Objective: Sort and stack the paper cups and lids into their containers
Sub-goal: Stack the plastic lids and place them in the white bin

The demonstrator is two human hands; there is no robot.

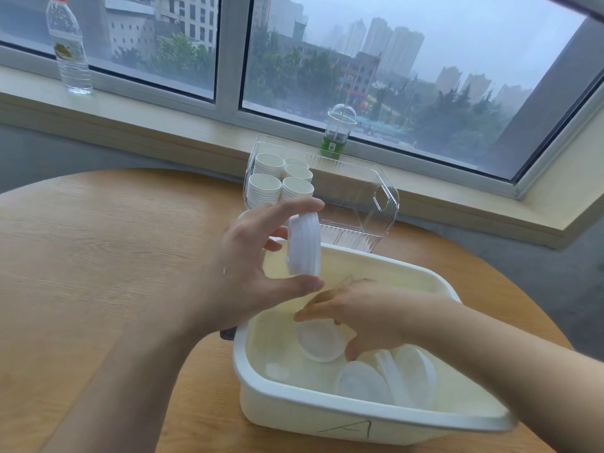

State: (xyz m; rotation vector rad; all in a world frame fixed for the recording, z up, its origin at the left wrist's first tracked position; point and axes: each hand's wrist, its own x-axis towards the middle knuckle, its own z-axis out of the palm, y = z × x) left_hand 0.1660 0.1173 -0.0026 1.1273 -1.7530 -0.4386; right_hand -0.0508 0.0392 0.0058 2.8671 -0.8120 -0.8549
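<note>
My left hand [258,256] holds a short stack of white lids [304,245] on edge between thumb and fingers, above the left rim of the cream basin [327,416] marked "A". My right hand [362,317] reaches down into the basin and pinches a single white lid [318,343] near its bottom. Several loose lids [385,379] lie in the basin's near right part. Behind the basin stands a clear plastic container [379,204] with several stacks of white paper cups [281,178] in its left end.
The basin and container sit on a round wooden table [98,256]. On the window sill stand a water bottle [68,47] at far left and a domed clear cup with green contents [338,132] behind the container.
</note>
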